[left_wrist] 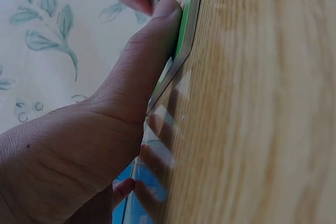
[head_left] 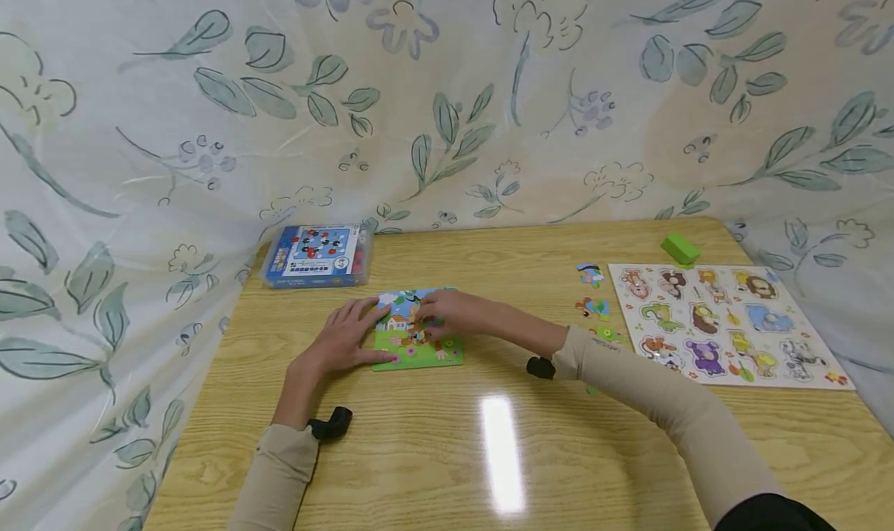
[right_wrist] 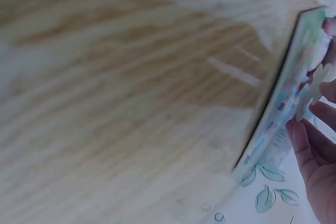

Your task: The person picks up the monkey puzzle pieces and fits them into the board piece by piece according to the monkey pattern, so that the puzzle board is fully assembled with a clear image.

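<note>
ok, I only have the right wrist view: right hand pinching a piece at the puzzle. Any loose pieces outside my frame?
Observer: Yes. The head view shows loose pieces on the table, to the right of the puzzle.
Operator: Can you count them?
Observer: No. The right sleeve crosses their near end and hides part of the group.
Operator: Anything else over there?
Observer: A green block, at the far edge of the animal board.
</note>
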Demonstrator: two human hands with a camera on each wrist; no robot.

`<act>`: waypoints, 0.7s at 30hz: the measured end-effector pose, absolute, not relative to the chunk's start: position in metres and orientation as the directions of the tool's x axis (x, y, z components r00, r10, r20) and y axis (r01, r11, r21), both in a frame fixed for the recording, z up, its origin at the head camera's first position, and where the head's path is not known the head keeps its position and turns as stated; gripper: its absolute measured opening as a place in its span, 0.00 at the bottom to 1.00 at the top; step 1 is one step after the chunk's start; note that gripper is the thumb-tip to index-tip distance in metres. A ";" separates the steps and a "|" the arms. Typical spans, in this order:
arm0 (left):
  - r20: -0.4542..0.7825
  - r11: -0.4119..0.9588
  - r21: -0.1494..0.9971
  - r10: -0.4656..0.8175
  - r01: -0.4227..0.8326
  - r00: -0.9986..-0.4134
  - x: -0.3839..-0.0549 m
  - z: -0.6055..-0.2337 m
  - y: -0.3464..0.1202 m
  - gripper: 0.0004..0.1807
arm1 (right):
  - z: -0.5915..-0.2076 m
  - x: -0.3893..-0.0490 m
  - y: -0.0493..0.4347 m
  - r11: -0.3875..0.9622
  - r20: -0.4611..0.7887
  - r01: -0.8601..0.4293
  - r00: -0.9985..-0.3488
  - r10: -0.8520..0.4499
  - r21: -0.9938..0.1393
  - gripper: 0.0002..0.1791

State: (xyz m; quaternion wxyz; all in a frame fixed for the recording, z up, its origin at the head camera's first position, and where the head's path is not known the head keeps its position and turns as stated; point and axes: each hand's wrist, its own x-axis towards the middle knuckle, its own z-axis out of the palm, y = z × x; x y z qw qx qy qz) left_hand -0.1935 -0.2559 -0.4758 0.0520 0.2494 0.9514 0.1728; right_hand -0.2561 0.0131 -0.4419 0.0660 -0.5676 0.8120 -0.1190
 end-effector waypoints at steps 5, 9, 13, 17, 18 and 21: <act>-0.010 0.814 0.356 0.495 0.459 -0.869 -0.194 -0.476 -0.256 0.50 | -0.437 -0.256 0.021 0.323 0.121 -0.905 -0.367 -0.922 -0.277 0.13; -0.014 0.815 0.355 0.495 0.459 -0.869 -0.194 -0.476 -0.256 0.50 | -0.435 -0.254 0.026 0.359 0.137 -0.872 -0.421 -0.897 -0.333 0.13; -0.016 0.817 0.347 0.496 0.460 -0.868 -0.195 -0.477 -0.257 0.50 | -0.436 -0.253 0.029 0.369 0.126 -0.810 -0.469 -0.874 -0.457 0.12; -0.018 0.815 0.354 0.496 0.459 -0.868 -0.195 -0.476 -0.257 0.50 | -0.439 -0.253 0.029 0.325 0.115 -0.693 -0.507 -0.854 -0.644 0.10; -0.019 0.814 0.357 0.496 0.458 -0.868 -0.195 -0.477 -0.256 0.50 | -0.440 -0.253 0.029 0.309 0.113 -0.659 -0.515 -0.850 -0.686 0.10; -0.026 0.814 0.365 0.495 0.453 -0.869 -0.195 -0.477 -0.256 0.50 | -0.443 -0.252 0.027 0.270 0.103 -0.564 -0.542 -0.834 -0.780 0.08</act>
